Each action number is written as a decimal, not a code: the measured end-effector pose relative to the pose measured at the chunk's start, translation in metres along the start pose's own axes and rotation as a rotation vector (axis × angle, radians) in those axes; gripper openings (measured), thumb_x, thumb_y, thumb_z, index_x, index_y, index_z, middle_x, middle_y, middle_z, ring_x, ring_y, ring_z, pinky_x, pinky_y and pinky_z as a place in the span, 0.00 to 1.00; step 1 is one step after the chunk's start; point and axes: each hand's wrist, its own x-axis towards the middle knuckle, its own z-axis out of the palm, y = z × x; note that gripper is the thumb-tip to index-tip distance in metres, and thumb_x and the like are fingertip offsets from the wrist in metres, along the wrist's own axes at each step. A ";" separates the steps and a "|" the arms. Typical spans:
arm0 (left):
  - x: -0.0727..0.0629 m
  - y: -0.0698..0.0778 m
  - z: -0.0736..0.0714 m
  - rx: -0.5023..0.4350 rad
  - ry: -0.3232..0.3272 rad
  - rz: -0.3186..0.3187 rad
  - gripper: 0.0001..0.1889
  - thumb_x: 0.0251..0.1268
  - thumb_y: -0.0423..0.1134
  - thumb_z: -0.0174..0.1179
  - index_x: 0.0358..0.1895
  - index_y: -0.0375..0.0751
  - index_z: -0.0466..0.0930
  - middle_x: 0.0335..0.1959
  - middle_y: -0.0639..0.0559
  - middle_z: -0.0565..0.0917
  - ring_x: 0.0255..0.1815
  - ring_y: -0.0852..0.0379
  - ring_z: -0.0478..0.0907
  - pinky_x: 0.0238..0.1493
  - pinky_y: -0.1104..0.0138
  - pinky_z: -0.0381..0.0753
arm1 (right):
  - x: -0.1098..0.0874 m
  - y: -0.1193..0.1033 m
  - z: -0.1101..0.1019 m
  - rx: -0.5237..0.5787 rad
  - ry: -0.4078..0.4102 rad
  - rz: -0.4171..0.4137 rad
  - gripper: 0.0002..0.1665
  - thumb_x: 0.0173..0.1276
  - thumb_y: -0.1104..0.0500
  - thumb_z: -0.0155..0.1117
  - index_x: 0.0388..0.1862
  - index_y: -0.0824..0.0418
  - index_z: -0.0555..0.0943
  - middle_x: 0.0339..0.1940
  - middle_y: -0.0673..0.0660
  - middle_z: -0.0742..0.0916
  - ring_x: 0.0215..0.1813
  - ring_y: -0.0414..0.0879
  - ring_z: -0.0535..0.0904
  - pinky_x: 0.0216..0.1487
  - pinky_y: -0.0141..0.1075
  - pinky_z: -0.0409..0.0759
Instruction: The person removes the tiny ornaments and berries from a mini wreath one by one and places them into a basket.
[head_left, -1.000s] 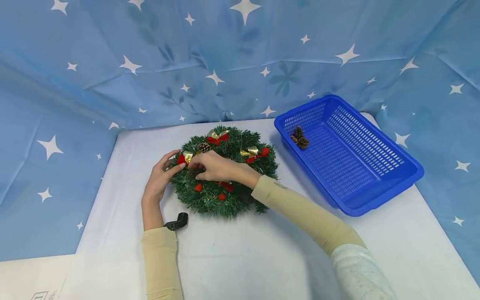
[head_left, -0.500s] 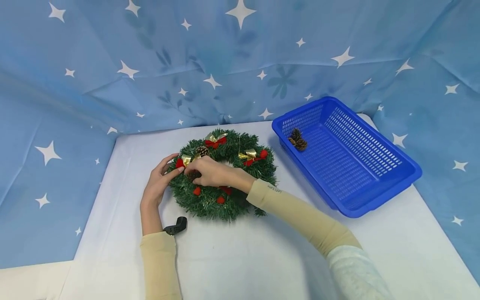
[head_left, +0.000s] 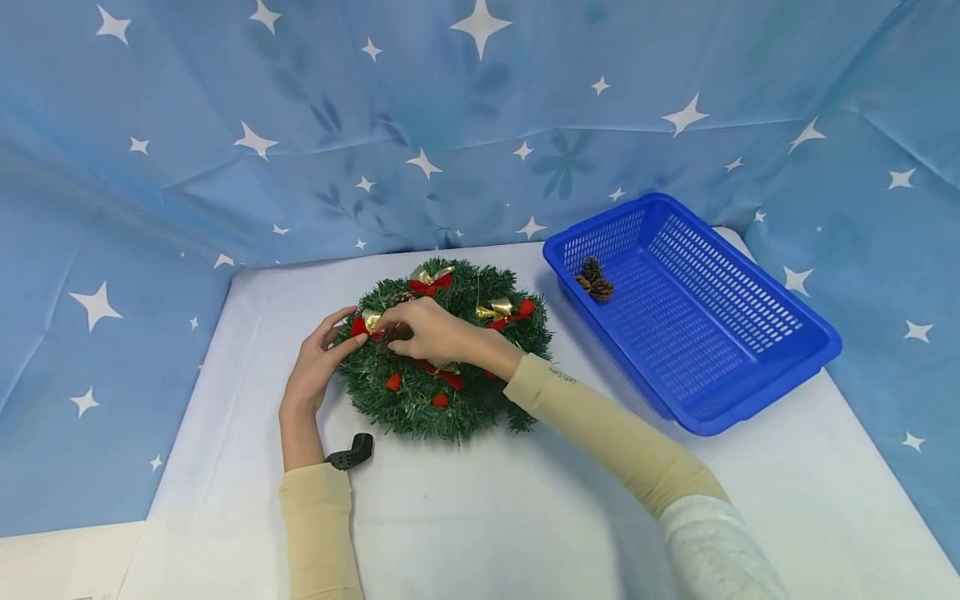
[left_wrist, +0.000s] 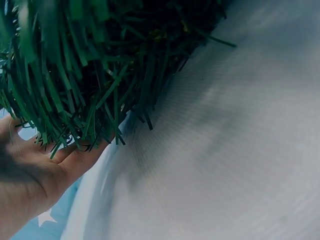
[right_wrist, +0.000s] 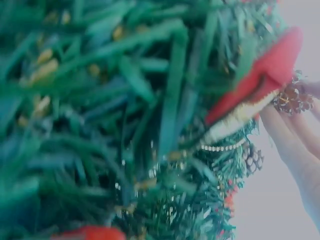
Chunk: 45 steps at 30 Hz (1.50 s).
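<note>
A green tinsel Christmas wreath [head_left: 442,417] with red-and-gold bows and small red balls lies on the white table. My left hand [head_left: 313,367] holds its left rim, thumb on top and fingers round the outer side. Beneath the strands in the left wrist view, the fingers of the left hand [left_wrist: 45,172] show partly. Over the wreath's left inner part, my right hand [head_left: 431,332] pinches a small brown pine cone [right_wrist: 295,100], mostly hidden by the fingers in the head view. Another pine cone [right_wrist: 253,160] sits among the strands.
To the right stands a blue perforated plastic basket [head_left: 675,392] with several pine cones [head_left: 596,282] in its near left corner. A blue cloth with white stars [head_left: 420,108] hangs behind the white table [head_left: 480,517]. A black device [head_left: 352,452] is on the left wrist.
My right hand has dipped towards the wreath, then risen slightly up and right with the pine cone. More of the lower red bow shows now. The left hand keeps its hold.
</note>
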 end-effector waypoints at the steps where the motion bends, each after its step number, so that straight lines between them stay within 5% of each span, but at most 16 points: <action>1: 0.000 0.000 0.000 0.001 0.001 -0.003 0.36 0.72 0.48 0.66 0.80 0.58 0.63 0.86 0.49 0.46 0.86 0.43 0.40 0.77 0.31 0.48 | -0.001 0.001 -0.001 0.004 0.008 -0.002 0.23 0.76 0.60 0.66 0.67 0.60 0.80 0.63 0.57 0.86 0.61 0.48 0.83 0.60 0.38 0.81; 22: 0.001 -0.002 0.000 0.001 0.003 -0.006 0.37 0.72 0.48 0.66 0.81 0.58 0.63 0.86 0.47 0.45 0.86 0.43 0.39 0.78 0.33 0.49 | -0.035 0.032 -0.044 0.075 0.169 0.088 0.19 0.73 0.59 0.69 0.61 0.61 0.84 0.54 0.55 0.89 0.52 0.47 0.86 0.52 0.41 0.82; 38: -0.002 0.002 0.002 -0.002 0.003 0.000 0.36 0.71 0.50 0.66 0.80 0.58 0.64 0.86 0.49 0.45 0.86 0.43 0.39 0.78 0.33 0.49 | -0.057 0.048 -0.072 0.073 0.250 0.116 0.20 0.73 0.58 0.69 0.61 0.61 0.84 0.55 0.57 0.89 0.53 0.51 0.86 0.56 0.47 0.82; 45: -0.002 0.002 0.001 0.001 0.003 -0.002 0.37 0.71 0.50 0.67 0.80 0.58 0.63 0.86 0.49 0.45 0.86 0.42 0.39 0.78 0.33 0.47 | -0.072 0.056 -0.084 0.083 0.265 0.143 0.19 0.74 0.58 0.67 0.62 0.61 0.84 0.57 0.58 0.88 0.49 0.49 0.87 0.48 0.44 0.85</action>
